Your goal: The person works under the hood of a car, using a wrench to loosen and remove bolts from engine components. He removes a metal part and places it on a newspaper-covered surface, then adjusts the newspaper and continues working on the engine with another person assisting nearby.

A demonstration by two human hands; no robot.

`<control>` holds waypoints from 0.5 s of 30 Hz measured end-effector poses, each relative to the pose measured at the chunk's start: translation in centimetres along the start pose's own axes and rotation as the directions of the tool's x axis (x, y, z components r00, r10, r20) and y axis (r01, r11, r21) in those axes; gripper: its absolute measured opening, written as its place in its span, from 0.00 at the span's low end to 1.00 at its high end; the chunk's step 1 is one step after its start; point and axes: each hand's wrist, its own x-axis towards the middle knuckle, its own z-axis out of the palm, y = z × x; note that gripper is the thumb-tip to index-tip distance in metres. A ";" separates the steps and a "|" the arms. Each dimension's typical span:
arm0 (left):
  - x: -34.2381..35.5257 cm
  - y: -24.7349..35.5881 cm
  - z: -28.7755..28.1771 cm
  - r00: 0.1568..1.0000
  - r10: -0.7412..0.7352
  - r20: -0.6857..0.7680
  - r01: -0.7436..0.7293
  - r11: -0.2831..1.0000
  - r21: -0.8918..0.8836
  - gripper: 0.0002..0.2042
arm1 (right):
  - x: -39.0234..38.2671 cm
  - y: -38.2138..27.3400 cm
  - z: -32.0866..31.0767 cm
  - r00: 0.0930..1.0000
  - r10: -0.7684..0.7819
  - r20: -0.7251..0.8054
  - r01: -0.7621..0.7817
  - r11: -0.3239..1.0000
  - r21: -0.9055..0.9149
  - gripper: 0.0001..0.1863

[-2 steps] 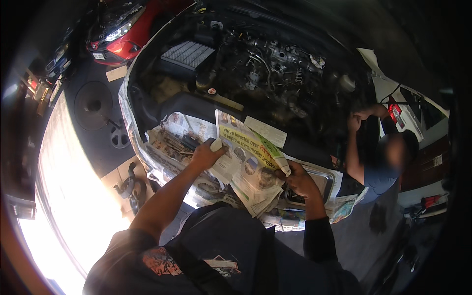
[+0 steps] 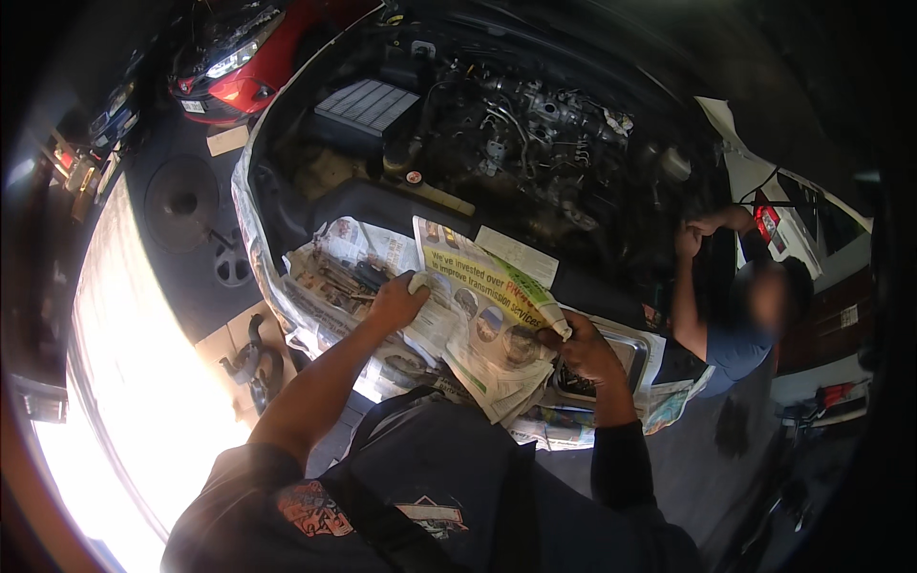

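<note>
A printed newspaper (image 2: 492, 315) with a yellow-green advertisement is stretched between my two hands over the front of an open engine bay. My left hand (image 2: 399, 302) is closed on its left edge, with a pale crumpled bit of paper showing at the thumb. On the right edge, my right hand (image 2: 585, 348) grips the sheet where it is rolled and bunched. Just beyond my right hand sits a metal tray (image 2: 626, 355), partly hidden by that hand and the paper. Left of my left hand, several small metal tools or parts (image 2: 334, 277) lie on spread newspaper.
The engine (image 2: 544, 124) lies exposed ahead, with an air filter (image 2: 366, 105) at its left. A co-worker (image 2: 740, 325) leans in at the right. Dark curved hoses (image 2: 253, 368) rest on cardboard on the floor at left. A red car (image 2: 234, 81) stands far left.
The newspaper has shifted slightly, its left edge now more gathered at my left hand. My right hand stays almost in place.
</note>
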 end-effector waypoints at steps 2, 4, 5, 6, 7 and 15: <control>1.0 -2.4 -0.3 0.998 0.061 -0.027 -0.061 0.998 0.026 0.23 | 0.3 -1.0 -0.4 0.998 0.053 -0.023 -0.054 0.998 -0.043 0.27; 1.7 -4.9 -0.5 0.989 0.144 -0.043 -0.139 0.985 0.099 0.18 | 0.5 -1.7 -0.7 0.990 0.128 -0.058 -0.134 0.983 -0.125 0.23; 1.8 -6.0 -0.6 0.978 0.202 -0.049 -0.194 0.971 0.137 0.16 | 0.6 -1.9 -0.6 0.998 0.065 -0.018 -0.066 0.997 -0.041 0.22; 1.8 -7.0 -0.8 0.975 0.221 -0.035 -0.220 0.975 0.034 0.15 | 0.6 -2.0 -0.7 1.000 0.013 -0.015 -0.013 1.000 0.014 0.21; 1.8 -7.8 -1.1 0.966 0.257 -0.028 -0.259 0.963 -0.069 0.15 | 0.7 -2.0 -0.6 0.998 -0.065 -0.001 0.065 0.995 0.074 0.20; -5.2 -10.4 -7.6 0.938 -0.116 0.328 0.348 0.334 -0.876 0.16 | 7.3 -7.3 -1.5 0.991 -0.044 0.127 0.073 0.970 -0.234 0.19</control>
